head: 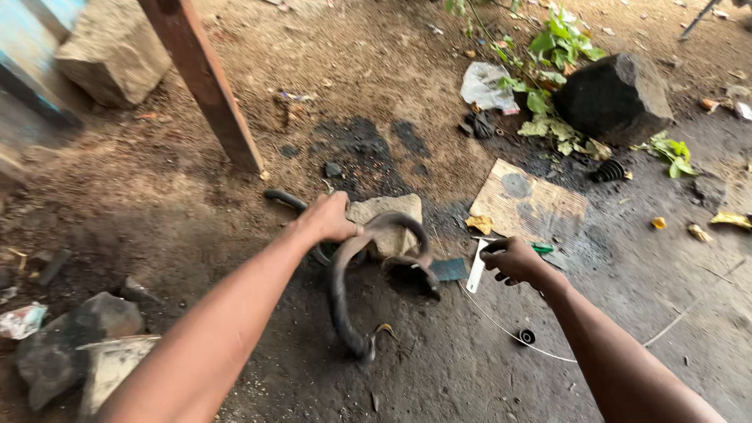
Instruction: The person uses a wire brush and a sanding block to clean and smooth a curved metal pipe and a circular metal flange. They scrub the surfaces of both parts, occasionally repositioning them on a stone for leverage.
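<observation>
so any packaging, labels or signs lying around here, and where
Cardboard sheet: flat on the ground beyond the right hand, tan, roughly rectangular, with dark stains.
Plastic bag: crumpled by the green plants at top, whitish.
Wrapper scrap: left edge beside the rocks, white with red.
No signs or screens.

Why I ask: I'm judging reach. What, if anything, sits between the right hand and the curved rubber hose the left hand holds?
Only a white strip beside the right hand; otherwise bare ground up to the curved rubber hose in the left hand.
</observation>
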